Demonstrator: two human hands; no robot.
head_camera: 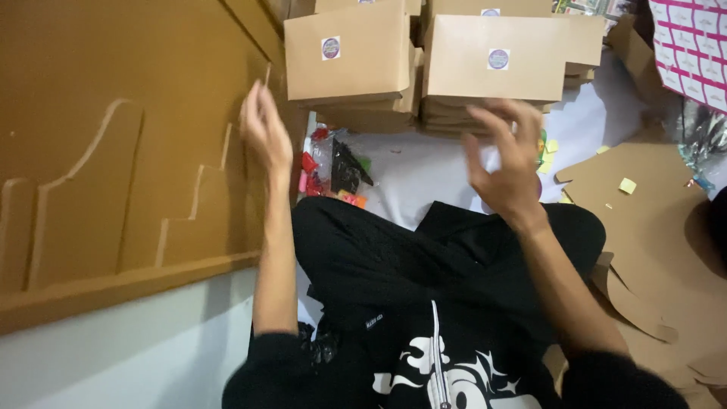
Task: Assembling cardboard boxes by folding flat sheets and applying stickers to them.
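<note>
A: What's the person got on?

B: Black top w/ long sleeves, pushed up near the elbows, so both arms are bare below that. Big white swirly picture on the front, and a thin white zip line down the middle.

A: And the legs?

B: Black pants, soft and baggy. Tiny white label on one leg, too small to read.

A: Anything on the left hand (pixel 266 130) or right hand (pixel 506 163)?

B: No rings, no watch, no gloves. Just bare.

We see our left hand (pixel 265 129) raised, fingers loose, beside the wooden panel (pixel 113 151); our right hand (pixel 509 163) hovers empty before stacked brown boxes (pixel 424 64) on the floor (pixel 424 170).
</note>
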